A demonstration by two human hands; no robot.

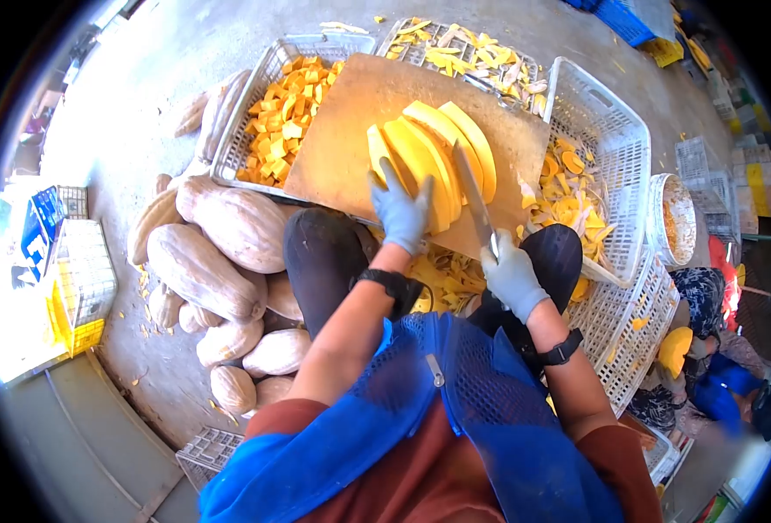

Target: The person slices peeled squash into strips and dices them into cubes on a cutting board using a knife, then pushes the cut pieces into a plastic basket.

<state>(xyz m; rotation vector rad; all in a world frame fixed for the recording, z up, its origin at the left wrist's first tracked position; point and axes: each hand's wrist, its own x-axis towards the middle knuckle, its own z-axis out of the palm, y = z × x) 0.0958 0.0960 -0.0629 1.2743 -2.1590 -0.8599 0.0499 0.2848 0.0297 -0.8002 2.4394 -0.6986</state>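
Observation:
Thick peeled orange pumpkin slices (425, 161) lie side by side on a wooden cutting board (333, 148). My left hand (403, 213), in a grey glove, grips the near left part of these slices, its fingers parted across them. In my right hand (512, 277), also gloved, is the handle of a knife (473, 192). The blade points away from me and lies along the right-hand slices, its tip overlapping them. Under the board's left side, a white crate (228, 148) holds orange pumpkin cubes (281, 122).
Whole pumpkins (202, 270) are piled on the floor at left. Peelings fill a crate (608, 131) at right and another crate (394, 39) behind the board. A white bucket (672, 218) stands farther right, near another person (717, 375) holding a pumpkin piece (674, 351).

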